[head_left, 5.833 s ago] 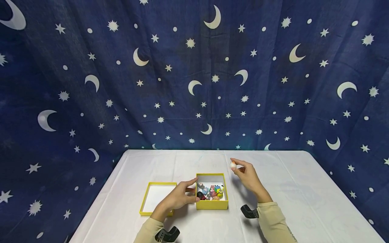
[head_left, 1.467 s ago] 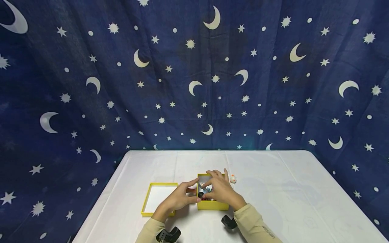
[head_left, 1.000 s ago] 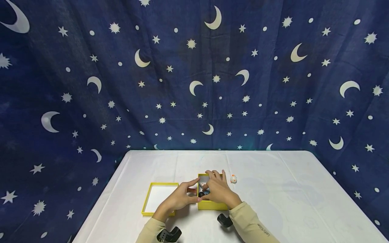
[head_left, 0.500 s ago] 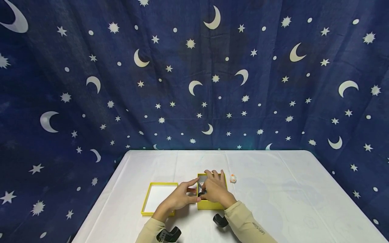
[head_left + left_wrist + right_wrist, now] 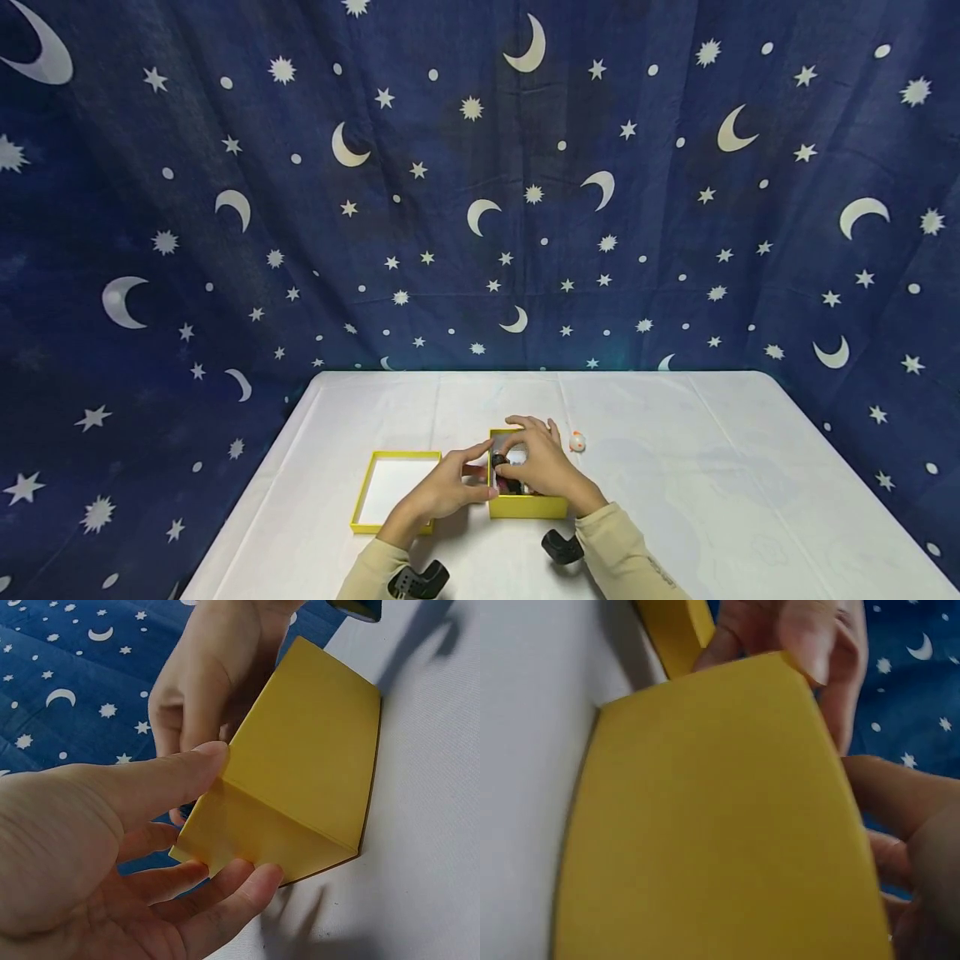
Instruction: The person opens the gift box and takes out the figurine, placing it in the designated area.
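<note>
An open yellow box (image 5: 528, 507) with a white inside stands on the table. My left hand (image 5: 442, 485) grips its left side, thumb at the near corner and fingers along the wall; the left wrist view shows the fingertips (image 5: 266, 881) against the yellow side. My right hand (image 5: 546, 463) reaches into the box and pinches a small dark toy figure (image 5: 500, 460) between thumb and index finger. Other small toys in the box are mostly covered by the right hand. In the right wrist view the box wall hides what that hand holds.
A small white toy with orange parts (image 5: 577, 442) rests on the white tablecloth (image 5: 675, 467) just right of the box. Left of the box lies the yellow-rimmed lid (image 5: 393, 487), white inside up. A dark blue curtain (image 5: 420, 217) with moons and stars hangs behind.
The white toy, earlier in the right hand, now sits on the table. The right hand went into the box and has lifted slightly with the dark figure. The left hand stays on the box.
</note>
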Available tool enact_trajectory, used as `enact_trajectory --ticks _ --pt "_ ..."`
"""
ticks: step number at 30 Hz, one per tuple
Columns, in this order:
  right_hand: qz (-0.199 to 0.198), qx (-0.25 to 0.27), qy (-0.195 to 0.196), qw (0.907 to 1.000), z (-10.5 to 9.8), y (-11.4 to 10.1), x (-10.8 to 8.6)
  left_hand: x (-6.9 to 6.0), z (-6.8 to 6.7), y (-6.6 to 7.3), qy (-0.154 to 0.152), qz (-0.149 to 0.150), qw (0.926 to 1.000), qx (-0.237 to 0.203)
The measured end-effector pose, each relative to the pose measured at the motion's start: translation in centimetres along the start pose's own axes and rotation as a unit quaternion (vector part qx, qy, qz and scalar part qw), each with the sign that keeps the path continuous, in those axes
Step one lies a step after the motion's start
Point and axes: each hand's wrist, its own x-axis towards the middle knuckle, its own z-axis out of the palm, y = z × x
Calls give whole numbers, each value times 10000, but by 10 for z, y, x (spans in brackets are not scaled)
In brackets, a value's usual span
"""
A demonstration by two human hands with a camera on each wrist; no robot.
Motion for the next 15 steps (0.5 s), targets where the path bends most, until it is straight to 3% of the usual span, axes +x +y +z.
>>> enact_trajectory --ticks 6,12,15 --pt "149 1207 242 9923 -17 6 2 0 0 0 8 19 10000 17" --pt "142 2261 -13 9740 -27 14 3 0 2 0 52 -37 10000 -67" --pt "148 2520 -60 9676 -28 15 3 0 2 1 55 -66 9999 -59"
